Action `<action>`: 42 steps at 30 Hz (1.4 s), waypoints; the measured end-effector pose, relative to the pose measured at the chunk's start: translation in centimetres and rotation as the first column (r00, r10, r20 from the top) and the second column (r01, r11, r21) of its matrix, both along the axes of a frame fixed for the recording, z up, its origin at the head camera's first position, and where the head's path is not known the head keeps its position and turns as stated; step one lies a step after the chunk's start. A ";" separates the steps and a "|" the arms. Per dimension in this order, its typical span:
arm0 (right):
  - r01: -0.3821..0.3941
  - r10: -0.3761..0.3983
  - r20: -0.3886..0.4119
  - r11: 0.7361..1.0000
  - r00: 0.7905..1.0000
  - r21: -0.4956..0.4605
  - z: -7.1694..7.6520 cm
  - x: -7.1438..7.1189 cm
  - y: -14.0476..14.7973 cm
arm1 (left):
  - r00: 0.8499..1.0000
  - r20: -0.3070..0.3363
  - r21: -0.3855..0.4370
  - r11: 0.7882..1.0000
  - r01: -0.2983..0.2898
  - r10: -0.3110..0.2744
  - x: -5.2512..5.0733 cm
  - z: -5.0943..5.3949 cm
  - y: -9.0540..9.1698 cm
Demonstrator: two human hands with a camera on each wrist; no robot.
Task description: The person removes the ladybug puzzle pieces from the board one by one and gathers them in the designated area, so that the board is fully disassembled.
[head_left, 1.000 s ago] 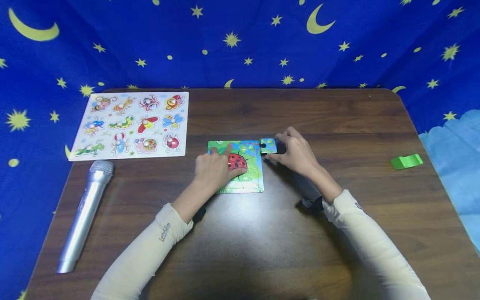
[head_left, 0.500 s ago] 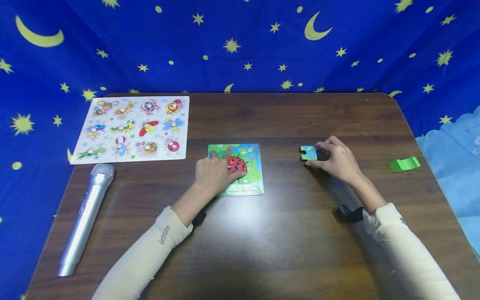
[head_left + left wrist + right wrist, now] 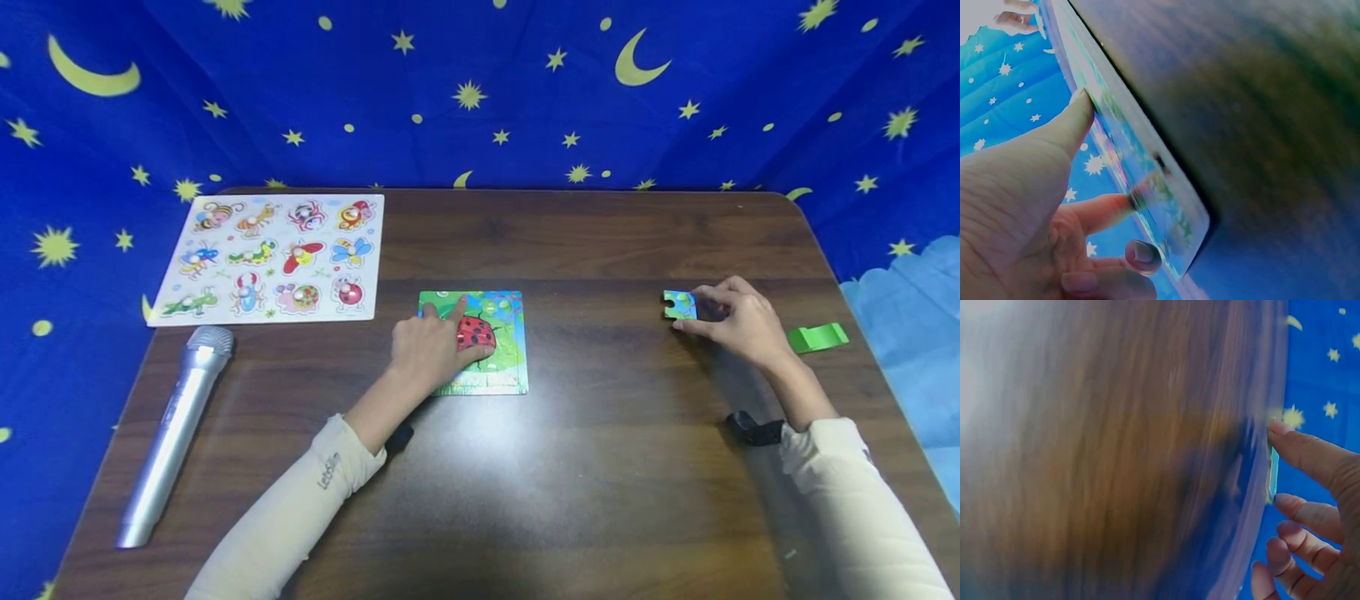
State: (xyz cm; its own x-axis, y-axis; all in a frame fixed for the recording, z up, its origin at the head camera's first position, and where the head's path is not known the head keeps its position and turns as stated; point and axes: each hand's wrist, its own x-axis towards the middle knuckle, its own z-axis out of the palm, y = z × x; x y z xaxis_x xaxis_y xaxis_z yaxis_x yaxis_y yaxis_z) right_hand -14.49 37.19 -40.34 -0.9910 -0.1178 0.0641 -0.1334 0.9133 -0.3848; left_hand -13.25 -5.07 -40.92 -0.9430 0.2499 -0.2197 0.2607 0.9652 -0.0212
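Observation:
A square ladybug puzzle (image 3: 506, 354) lies at the middle of the table. The left hand (image 3: 425, 350) rests on its left part, thumb and a finger spread over the red ladybug, covering that side. In the left wrist view, the left hand's (image 3: 1041, 206) thumb and fingertips touch the face of the puzzle board (image 3: 1172, 206). Well to the right, the right hand (image 3: 742, 321) pinches a small blue and green puzzle piece (image 3: 681, 305) by its edges. Seen edge-on in the right wrist view, the piece (image 3: 1273, 472) sits between the thumb and a finger of the right hand (image 3: 1316, 512).
A white board with insect pictures (image 3: 285, 271) lies at the back left. In front of it is a silver microphone (image 3: 176, 433). A green folded strip (image 3: 819, 337) lies near the right edge, just beyond the right hand. A blue starry cloth (image 3: 525, 92) hangs behind the table.
The right hand has carried the small piece from beside the puzzle's upper right corner far to the right, near the green strip. The left hand has stayed on the puzzle.

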 end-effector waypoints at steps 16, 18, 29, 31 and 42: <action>0.031 -0.032 0.059 0.999 0.998 0.014 -0.4 -1.5 2.7 | 1.000 0.005 0.004 1.000 -0.012 0.012 0.1 0.0 0.0; 0.029 -0.030 0.059 0.999 0.998 0.016 -0.5 -1.6 2.7 | 1.000 -0.002 0.007 1.000 -0.010 0.010 0.1 0.1 -0.1; 0.019 -0.020 0.033 0.999 0.999 0.030 -0.5 -0.8 1.0 | 1.000 0.019 0.067 0.998 -0.003 0.001 -0.1 0.2 -0.3; -0.004 0.004 -0.005 0.999 1.000 0.032 -0.4 -0.5 -0.2 | 1.000 0.024 0.078 0.997 -0.007 0.005 -0.1 0.3 -0.6; -0.239 0.239 -0.129 0.971 0.963 0.016 -0.3 -0.6 -8.4 | 0.995 0.055 0.065 0.994 -0.084 0.081 0.4 0.5 -2.8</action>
